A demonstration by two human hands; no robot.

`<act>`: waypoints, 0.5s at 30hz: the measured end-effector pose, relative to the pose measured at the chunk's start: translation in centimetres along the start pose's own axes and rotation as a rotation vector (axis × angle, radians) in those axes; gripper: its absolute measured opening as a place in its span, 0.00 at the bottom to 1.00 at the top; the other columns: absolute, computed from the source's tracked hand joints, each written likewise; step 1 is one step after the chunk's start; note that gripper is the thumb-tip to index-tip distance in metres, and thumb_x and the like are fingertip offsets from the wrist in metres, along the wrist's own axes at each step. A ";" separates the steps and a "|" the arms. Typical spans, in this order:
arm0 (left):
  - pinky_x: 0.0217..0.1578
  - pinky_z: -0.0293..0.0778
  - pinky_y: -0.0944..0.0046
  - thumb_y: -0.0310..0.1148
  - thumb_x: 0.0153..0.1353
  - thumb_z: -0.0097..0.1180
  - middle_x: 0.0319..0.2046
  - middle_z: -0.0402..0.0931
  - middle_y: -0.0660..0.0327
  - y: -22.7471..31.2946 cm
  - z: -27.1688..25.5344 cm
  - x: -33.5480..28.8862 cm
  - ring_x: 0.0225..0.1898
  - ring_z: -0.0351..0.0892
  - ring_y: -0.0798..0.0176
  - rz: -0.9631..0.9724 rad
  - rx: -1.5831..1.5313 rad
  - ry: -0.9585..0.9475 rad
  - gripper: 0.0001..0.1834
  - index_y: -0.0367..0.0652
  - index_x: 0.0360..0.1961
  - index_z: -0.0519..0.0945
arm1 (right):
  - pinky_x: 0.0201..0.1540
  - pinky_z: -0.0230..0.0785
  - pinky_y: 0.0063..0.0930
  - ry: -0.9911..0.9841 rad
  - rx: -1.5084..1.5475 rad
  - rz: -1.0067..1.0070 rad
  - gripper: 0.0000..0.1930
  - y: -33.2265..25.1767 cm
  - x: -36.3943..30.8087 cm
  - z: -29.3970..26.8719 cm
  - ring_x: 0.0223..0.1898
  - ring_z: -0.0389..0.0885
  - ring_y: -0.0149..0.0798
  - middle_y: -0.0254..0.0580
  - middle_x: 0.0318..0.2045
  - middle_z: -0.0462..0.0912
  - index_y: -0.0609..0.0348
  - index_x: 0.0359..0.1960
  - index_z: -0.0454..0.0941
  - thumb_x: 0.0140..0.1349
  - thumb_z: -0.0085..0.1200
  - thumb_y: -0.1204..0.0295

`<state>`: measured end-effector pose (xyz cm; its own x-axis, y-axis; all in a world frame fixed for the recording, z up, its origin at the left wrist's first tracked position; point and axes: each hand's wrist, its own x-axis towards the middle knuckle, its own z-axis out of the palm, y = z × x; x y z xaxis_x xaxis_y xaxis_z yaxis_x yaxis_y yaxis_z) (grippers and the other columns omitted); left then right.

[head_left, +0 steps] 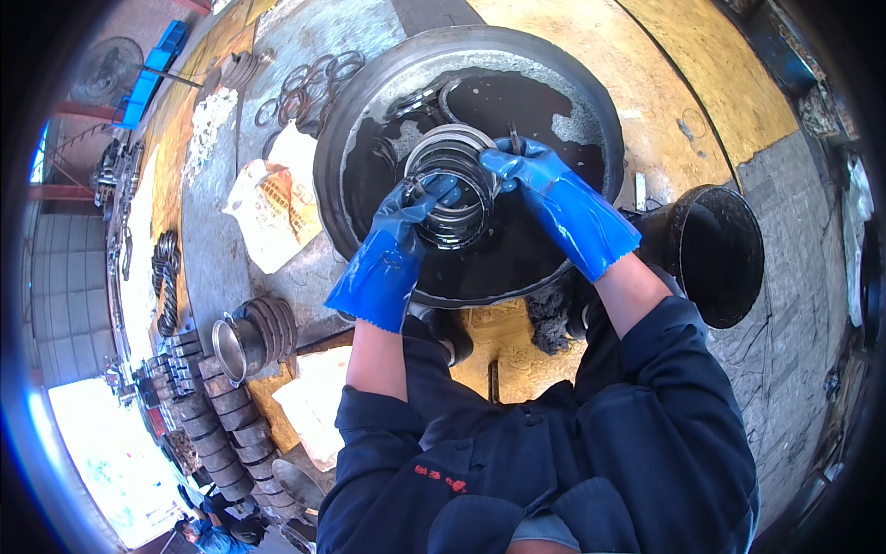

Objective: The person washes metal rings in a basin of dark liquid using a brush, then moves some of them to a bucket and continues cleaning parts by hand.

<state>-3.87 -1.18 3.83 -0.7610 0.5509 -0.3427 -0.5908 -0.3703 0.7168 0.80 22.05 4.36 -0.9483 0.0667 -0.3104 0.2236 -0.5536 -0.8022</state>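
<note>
Both my hands wear blue rubber gloves and are over a wide round basin (pixel 604 120) of dark liquid. My left hand (pixel 406 217) is closed on the near left side of a stack of shiny metal rings (pixel 452 143), its thumb and fingertips reaching inside them. The rings are tilted and look wet. Against their right edge, my right hand (pixel 544 180) pinches a thin dark piece (pixel 514 137) that sticks up between thumb and fingers; its kind is not clear. More metal rings (pixel 449 100) lie partly sunk in the far part of the basin.
A dark bucket (pixel 720 258) stands right of the basin. To the left are a printed white sack (pixel 272 212), loose rings (pixel 318 83), a metal cylinder with rings (pixel 245 346) and stacked dark rings (pixel 217 425). Another person (pixel 217 535) is at lower left.
</note>
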 end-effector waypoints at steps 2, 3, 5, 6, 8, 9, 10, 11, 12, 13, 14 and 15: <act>0.51 0.75 0.58 0.18 0.57 0.54 0.46 0.77 0.49 0.2 0.3 -0.3 0.47 0.78 0.54 0.000 0.013 -0.002 0.22 0.32 0.55 0.70 | 0.24 0.63 0.17 0.052 -0.087 -0.060 0.16 -0.1 -0.1 0.4 0.22 0.73 0.25 0.35 0.25 0.79 0.64 0.41 0.79 0.52 0.66 0.72; 0.51 0.75 0.58 0.18 0.57 0.55 0.46 0.77 0.50 0.3 0.9 -0.5 0.47 0.79 0.55 -0.002 0.022 -0.009 0.22 0.32 0.55 0.70 | 0.24 0.63 0.17 0.070 -0.080 -0.055 0.16 -0.1 0.0 0.2 0.23 0.74 0.25 0.37 0.26 0.81 0.65 0.41 0.79 0.52 0.66 0.71; 0.50 0.76 0.60 0.18 0.56 0.55 0.45 0.78 0.51 0.6 2.0 -0.7 0.46 0.79 0.57 -0.001 0.041 -0.023 0.22 0.32 0.54 0.71 | 0.24 0.63 0.17 0.078 -0.065 -0.034 0.15 -0.2 0.1 -0.1 0.23 0.74 0.25 0.38 0.27 0.81 0.64 0.41 0.80 0.52 0.66 0.71; 0.49 0.76 0.61 0.18 0.56 0.55 0.45 0.78 0.52 0.7 2.4 -0.9 0.45 0.79 0.58 0.005 0.055 -0.023 0.22 0.32 0.54 0.72 | 0.24 0.62 0.17 0.081 -0.047 -0.011 0.15 -0.2 0.1 -0.1 0.23 0.74 0.25 0.39 0.28 0.82 0.64 0.40 0.80 0.52 0.66 0.71; 0.48 0.76 0.62 0.18 0.56 0.56 0.44 0.78 0.53 0.8 2.7 -1.0 0.44 0.80 0.59 0.021 0.100 -0.012 0.21 0.33 0.53 0.72 | 0.24 0.62 0.16 0.070 -0.081 -0.015 0.15 -0.1 0.2 -0.2 0.24 0.75 0.25 0.40 0.28 0.83 0.64 0.40 0.80 0.53 0.66 0.70; 0.49 0.76 0.61 0.17 0.55 0.55 0.45 0.78 0.53 0.6 2.3 -0.9 0.45 0.79 0.59 0.040 0.149 0.004 0.22 0.33 0.54 0.72 | 0.23 0.62 0.16 0.058 -0.114 -0.023 0.15 -0.1 0.2 0.0 0.24 0.76 0.25 0.41 0.29 0.84 0.64 0.40 0.80 0.53 0.65 0.70; 0.50 0.76 0.60 0.17 0.55 0.54 0.45 0.78 0.53 0.5 1.9 -0.8 0.46 0.79 0.59 0.059 0.198 0.020 0.23 0.33 0.54 0.72 | 0.23 0.62 0.16 0.055 -0.114 -0.022 0.15 -0.3 0.2 0.2 0.24 0.76 0.25 0.41 0.29 0.84 0.64 0.40 0.80 0.53 0.65 0.70; 0.51 0.76 0.57 0.16 0.55 0.53 0.46 0.78 0.53 0.3 1.5 -0.7 0.47 0.79 0.58 0.095 0.295 0.051 0.24 0.34 0.55 0.71 | 0.23 0.62 0.16 -0.002 -0.142 -0.037 0.16 -0.4 0.1 0.4 0.24 0.76 0.26 0.42 0.29 0.84 0.65 0.40 0.80 0.53 0.65 0.69; 0.51 0.76 0.57 0.16 0.55 0.53 0.46 0.78 0.53 0.3 2.0 -0.7 0.47 0.79 0.58 0.093 0.291 0.049 0.24 0.34 0.55 0.71 | 0.23 0.62 0.16 -0.051 -0.174 -0.051 0.16 -0.6 0.1 0.2 0.24 0.76 0.26 0.43 0.29 0.84 0.66 0.40 0.79 0.53 0.65 0.69; 0.50 0.76 0.59 0.15 0.54 0.52 0.46 0.78 0.54 0.3 2.4 -0.8 0.46 0.79 0.59 0.067 0.321 0.061 0.24 0.34 0.55 0.71 | 0.23 0.62 0.16 -0.035 -0.168 -0.031 0.17 -0.6 0.2 -0.2 0.24 0.77 0.26 0.45 0.29 0.84 0.67 0.41 0.78 0.53 0.66 0.69; 0.50 0.76 0.61 0.14 0.53 0.52 0.45 0.78 0.55 0.3 2.8 -0.9 0.46 0.79 0.59 0.042 0.351 0.073 0.25 0.35 0.55 0.72 | 0.23 0.62 0.16 -0.031 -0.171 -0.030 0.17 -0.9 0.2 -0.5 0.24 0.77 0.26 0.45 0.29 0.84 0.67 0.41 0.78 0.53 0.66 0.69; 0.50 0.76 0.61 0.14 0.53 0.52 0.45 0.78 0.55 0.6 3.1 -1.2 0.46 0.79 0.59 0.041 0.351 0.075 0.25 0.35 0.55 0.72 | 0.23 0.62 0.16 -0.022 -0.171 -0.020 0.17 -1.1 0.1 -0.6 0.24 0.77 0.27 0.46 0.29 0.84 0.67 0.41 0.78 0.53 0.66 0.69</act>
<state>-2.44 0.27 6.54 -0.8072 0.4800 -0.3436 -0.4411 -0.1039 0.8914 0.55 23.16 4.91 -0.9573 0.0573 -0.2835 0.2376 -0.4031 -0.8838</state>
